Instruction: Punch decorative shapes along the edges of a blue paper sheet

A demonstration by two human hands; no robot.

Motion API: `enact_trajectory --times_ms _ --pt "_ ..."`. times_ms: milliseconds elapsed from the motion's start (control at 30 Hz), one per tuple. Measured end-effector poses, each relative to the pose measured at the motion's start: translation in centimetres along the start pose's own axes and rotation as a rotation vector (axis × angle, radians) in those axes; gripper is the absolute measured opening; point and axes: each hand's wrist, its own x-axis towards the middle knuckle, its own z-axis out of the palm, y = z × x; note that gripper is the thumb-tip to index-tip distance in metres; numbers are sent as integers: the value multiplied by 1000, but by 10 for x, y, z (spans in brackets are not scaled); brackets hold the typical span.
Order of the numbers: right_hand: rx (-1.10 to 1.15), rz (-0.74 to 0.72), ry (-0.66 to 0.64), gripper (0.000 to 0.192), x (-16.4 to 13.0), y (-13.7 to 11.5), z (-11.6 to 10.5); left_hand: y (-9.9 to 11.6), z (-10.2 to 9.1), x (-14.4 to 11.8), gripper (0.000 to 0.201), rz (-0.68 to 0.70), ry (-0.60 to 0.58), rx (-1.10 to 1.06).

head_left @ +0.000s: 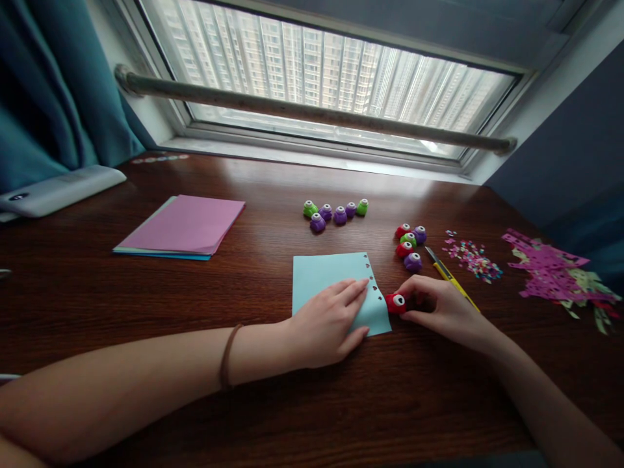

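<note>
A light blue sheet of paper (316,276) lies on the wooden table, with a column of small punched holes along its right edge. My left hand (334,325) rests flat on the sheet, fingers stretched out, holding nothing. Between the thumb and fingers of my right hand (441,305) is a red craft punch (394,303), set at the sheet's right edge below the holes. That edge is slightly lifted there. Just behind my right hand, a yellow utility knife (453,279) lies near a purple punch (413,262) and a red punch (404,249).
Several green and purple punches (340,215) stand towards the window. A stack of coloured paper (188,224) lies at the left, with a white device (68,188) beyond it. Paper confetti (475,259) and pink punched scraps (548,266) lie at the right.
</note>
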Motion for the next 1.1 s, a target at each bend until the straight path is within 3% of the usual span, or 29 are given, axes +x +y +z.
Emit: enact_trajectory --times_ms 633,1100 --pt "-38 20 9 17 1 -1 0 0 -1 1 63 -41 -26 32" --pt "-82 -170 -25 19 3 -2 4 1 -1 1 62 -47 -26 44"
